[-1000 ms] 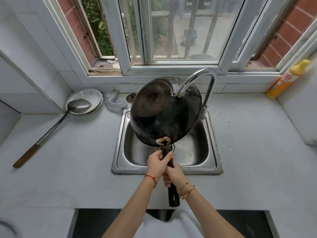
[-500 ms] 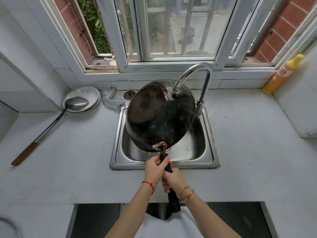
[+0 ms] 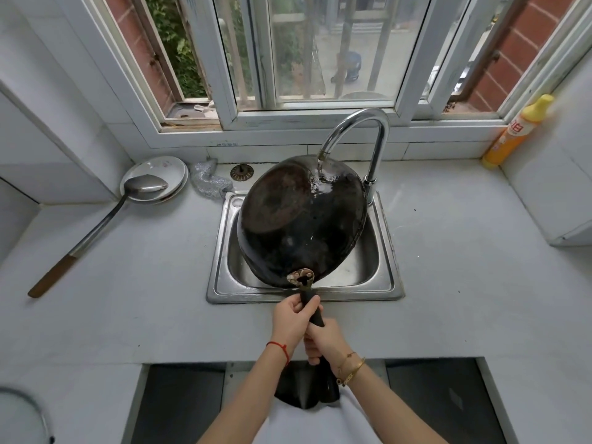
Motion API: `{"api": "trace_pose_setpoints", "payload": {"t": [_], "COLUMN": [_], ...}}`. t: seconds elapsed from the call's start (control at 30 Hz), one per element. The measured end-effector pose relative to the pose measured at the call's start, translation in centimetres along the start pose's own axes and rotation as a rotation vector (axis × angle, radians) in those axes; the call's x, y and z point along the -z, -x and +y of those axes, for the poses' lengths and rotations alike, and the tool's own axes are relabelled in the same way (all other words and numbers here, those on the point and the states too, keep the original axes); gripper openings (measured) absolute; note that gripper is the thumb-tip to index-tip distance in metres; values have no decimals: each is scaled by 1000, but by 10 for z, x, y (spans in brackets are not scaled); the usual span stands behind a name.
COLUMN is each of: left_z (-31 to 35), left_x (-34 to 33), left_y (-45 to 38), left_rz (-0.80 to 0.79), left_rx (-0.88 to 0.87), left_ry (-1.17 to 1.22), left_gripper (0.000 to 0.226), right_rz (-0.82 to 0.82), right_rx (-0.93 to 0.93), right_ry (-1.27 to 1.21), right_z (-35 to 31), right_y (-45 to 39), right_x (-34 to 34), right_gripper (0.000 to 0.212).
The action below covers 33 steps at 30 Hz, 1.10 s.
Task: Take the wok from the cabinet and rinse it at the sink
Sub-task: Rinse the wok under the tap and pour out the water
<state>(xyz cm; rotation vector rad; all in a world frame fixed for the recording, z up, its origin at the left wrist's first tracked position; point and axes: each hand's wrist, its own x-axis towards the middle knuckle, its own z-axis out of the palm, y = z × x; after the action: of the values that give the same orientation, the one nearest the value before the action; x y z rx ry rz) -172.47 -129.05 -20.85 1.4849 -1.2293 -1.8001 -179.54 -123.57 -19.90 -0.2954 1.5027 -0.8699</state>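
The black wok (image 3: 298, 225) is turned over above the steel sink (image 3: 221, 283), its sooty underside facing me and tipped to the right. Water from the curved chrome faucet (image 3: 358, 123) runs onto its upper back. My left hand (image 3: 293, 318) grips the black handle just below the wok's metal bracket. Right behind it, my right hand (image 3: 323, 342) grips the same handle lower down. The handle's end sticks out below my right wrist.
A long ladle (image 3: 105, 219) rests on a white plate (image 3: 166, 169) at the back left. A steel scourer (image 3: 208, 181) and a drain plug (image 3: 242, 172) lie behind the sink. An orange detergent bottle (image 3: 515, 133) stands at the back right. An open cabinet (image 3: 432, 408) is below the counter.
The wok has come lower and tipped further over under the spout, and water now spreads across its back. Both hands keep their grip on the handle.
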Motion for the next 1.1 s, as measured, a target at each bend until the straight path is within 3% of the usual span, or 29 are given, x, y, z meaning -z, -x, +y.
{"api": "trace_pose_setpoints", "payload": {"t": [0.4, 1.1], "left_z": [4, 17], "left_x": [-5, 12], "left_y": [-5, -34], "left_rz": [-43, -4], "left_rx": [8, 1], "left_ry": [18, -34], "left_gripper": [14, 31], "right_rz": [31, -21], "right_rx": [7, 8], "right_ry": [-30, 12], "right_z": [-3, -26], "right_y": [-2, -29], "right_x": [4, -10], "right_gripper": [41, 38]}}
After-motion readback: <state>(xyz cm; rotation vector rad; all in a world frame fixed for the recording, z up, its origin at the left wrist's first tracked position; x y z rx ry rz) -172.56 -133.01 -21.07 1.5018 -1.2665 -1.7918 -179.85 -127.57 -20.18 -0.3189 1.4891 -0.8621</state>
